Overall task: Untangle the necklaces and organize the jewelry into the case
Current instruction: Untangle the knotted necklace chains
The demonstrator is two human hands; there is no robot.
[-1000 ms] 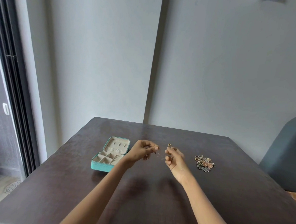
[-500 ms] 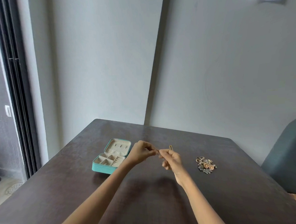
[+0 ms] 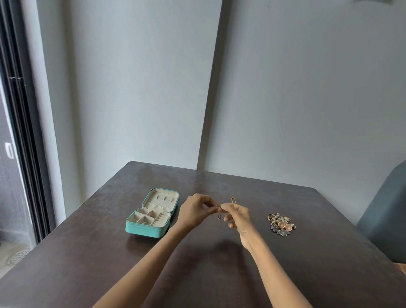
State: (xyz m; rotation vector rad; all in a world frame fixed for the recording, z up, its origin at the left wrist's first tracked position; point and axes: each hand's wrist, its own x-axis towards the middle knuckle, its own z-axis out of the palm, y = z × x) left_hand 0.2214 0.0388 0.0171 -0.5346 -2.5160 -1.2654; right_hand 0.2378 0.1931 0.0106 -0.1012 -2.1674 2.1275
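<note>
Centrally, dark table [image 3: 90, 265] against grey walls [image 3: 133, 91]; both grips, left hand [image 3: 195, 212] and right hand [image 3: 238, 216], pinch necklace [image 3: 219, 217].

The table [image 3: 85, 266] stands pushed into the corner of the room, walls behind it and to its left. On its left half lies the jewelry case [image 3: 151, 215], open, its lid [image 3: 163, 199] laid back toward the far wall and its compartmented tray nearer the person. On the right half, well apart from the case, sits the pile of jewelry [image 3: 281, 224]. Between the two, above the tabletop, the left hand [image 3: 195, 212] and right hand [image 3: 238, 216] meet fingertip to fingertip, with a small pendant [image 3: 219, 217] hanging just beneath that meeting point and a thin looped piece [image 3: 233, 200] standing up behind the right hand. A chair [image 3: 393, 214] stands off the table's right edge.
</note>
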